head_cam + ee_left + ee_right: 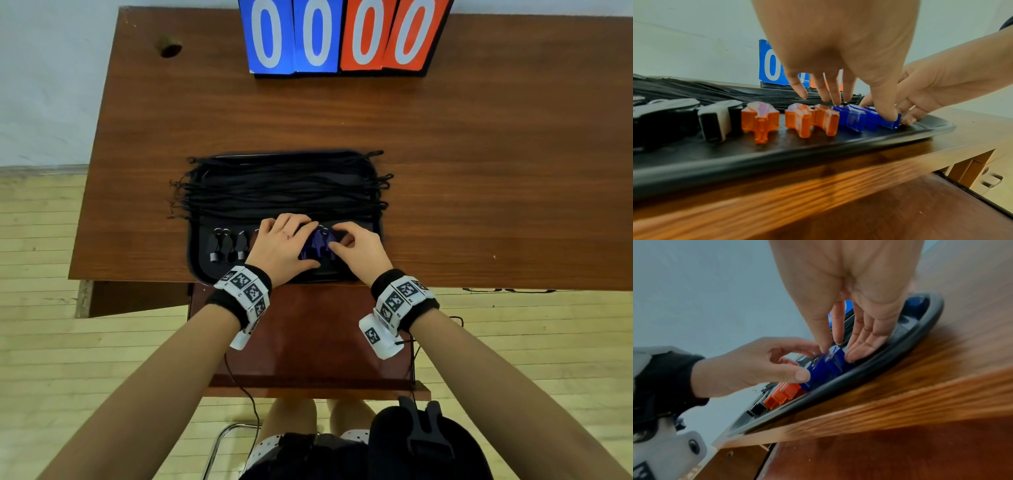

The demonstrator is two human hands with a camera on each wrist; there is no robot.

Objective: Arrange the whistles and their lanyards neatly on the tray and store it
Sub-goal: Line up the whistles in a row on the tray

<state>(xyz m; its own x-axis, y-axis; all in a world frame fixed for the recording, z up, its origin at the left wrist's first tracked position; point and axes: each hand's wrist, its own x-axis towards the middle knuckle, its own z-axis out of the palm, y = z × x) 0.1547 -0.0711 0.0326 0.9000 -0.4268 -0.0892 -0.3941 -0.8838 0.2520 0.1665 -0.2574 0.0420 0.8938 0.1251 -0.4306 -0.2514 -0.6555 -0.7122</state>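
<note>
A black tray [197, 269] sits at the table's near edge. Black lanyards [284, 188] lie stretched across its back half. Along its front runs a row of whistles: black ones [715, 120] at the left, orange ones [760, 120] in the middle, blue ones [853, 118] at the right. My left hand [861, 108] grips the blue whistles [318, 246], thumb on the near end and fingers behind. My right hand [831, 347] pinches a blue whistle [824, 369] from the right with thumb and forefinger, its other fingers resting beside it. In the head view my hands hide most of the orange whistles.
A flip scoreboard [342, 34] showing zeros on blue and red cards stands at the table's far edge. The wooden table [479, 171] spreads to the right of the tray and has a round hole [169, 48] at the back left. A red-brown shelf [308, 335] juts out below the front edge.
</note>
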